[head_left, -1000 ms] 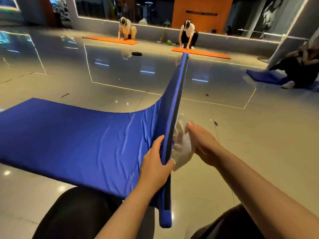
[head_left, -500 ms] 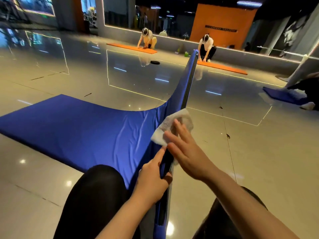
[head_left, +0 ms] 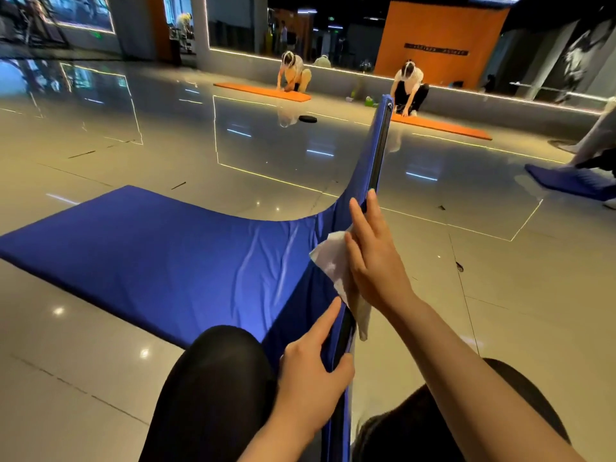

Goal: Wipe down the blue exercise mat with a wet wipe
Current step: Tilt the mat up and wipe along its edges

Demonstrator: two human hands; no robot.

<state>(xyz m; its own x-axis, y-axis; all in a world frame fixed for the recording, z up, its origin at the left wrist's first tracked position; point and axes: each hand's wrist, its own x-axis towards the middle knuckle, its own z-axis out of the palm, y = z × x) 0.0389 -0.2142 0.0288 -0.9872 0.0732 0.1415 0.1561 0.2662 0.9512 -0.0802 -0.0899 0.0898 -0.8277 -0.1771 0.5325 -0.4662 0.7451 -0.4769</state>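
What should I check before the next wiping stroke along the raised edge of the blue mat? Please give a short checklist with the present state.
1. Left hand grips the lifted edge of the blue mat: ok.
2. Wet wipe lies under the right hand: ok.
3. Wipe touches the mat's edge: ok.
4. Rest of the mat lies flat on the floor: ok.
5. Wipe is still moist enough: cannot tell.
6. Far side of the raised edge is already wiped: cannot tell.
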